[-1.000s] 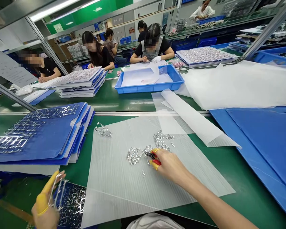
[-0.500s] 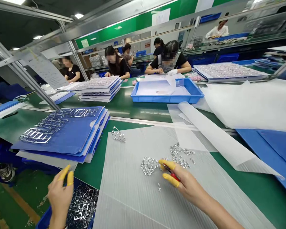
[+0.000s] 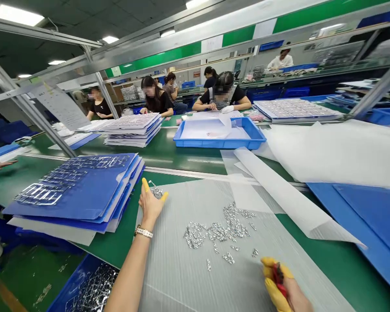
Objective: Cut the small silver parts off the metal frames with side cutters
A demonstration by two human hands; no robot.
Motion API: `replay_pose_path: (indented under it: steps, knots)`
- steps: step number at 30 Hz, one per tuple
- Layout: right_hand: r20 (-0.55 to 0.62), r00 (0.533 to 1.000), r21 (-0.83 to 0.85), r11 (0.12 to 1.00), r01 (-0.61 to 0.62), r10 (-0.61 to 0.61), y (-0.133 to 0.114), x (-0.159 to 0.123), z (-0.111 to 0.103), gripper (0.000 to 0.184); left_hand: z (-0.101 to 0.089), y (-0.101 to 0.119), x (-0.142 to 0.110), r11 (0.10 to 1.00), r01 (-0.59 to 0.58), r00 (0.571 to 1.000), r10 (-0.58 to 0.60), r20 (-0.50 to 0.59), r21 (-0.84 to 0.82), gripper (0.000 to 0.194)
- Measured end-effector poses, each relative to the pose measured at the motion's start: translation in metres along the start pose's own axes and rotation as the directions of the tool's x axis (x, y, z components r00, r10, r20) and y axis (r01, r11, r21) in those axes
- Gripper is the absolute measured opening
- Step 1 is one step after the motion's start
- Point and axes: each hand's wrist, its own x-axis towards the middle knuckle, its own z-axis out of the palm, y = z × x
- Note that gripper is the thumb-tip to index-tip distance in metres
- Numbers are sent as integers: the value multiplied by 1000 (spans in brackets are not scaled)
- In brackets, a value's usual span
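Both hands work apart over the bench in the head view. Left hand is at the sheet's far left corner, its thumb and forefinger spread, with a wire frame just beyond them; whether they touch it, I cannot tell. A watch circles that wrist. Right hand, near the sheet's right side, is closed around red-handled cutters. Yellow covers sit on fingers of both hands.

Between the hands, small silvery parts lie on the pale sheet in a long, loose heap, several strays nearer the person. Left of the sheet stand stacked blue boards, flat metal frames on the top one. Below the bench edge, a blue bin holds tangled metal scrap.

Beyond the sheet's right side lies a rolled white sheet, with blue panels farther right. Across the bench are a blue tray and another board stack. Behind the tray, a co-worker in a white glove bends over the table.
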Motion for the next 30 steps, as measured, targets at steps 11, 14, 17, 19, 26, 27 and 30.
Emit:
replay_pose_path:
  steps: [11, 14, 17, 19, 26, 27, 30]
  knots:
    - [79, 989, 139, 984, 111, -123, 3, -15, -9, 46, -63, -16, -7, 390, 226, 974, -112, 197, -892, 65]
    - [54, 987, 53, 987, 150, -153, -12, -3, -6, 42, -78, 3, -32, 42, 457, 889, -68, 453, -889, 55]
    - [156, 965, -76, 971, 226, -213, -40, 15, -1, 38, -66, 32, -63, -118, 668, 742, 32, 670, -735, 54]
    - [226, 924, -147, 926, 346, -309, -62, 26, 3, 36, -48, 51, -80, -188, 744, 661, 73, 747, -641, 60]
    - [359, 769, -423, 642, 639, -529, -123, 52, 14, 27, -8, 84, -112, -182, 867, 492, 166, 854, -464, 70]
    - [378, 755, -458, 601, 655, -535, -129, 55, 15, 27, -7, 85, -114, -164, 878, 473, 170, 864, -449, 69]
    - [419, 729, -534, 503, 680, -541, -144, 62, 20, 30, -4, 90, -117, -134, 905, 422, 155, 893, -404, 64]
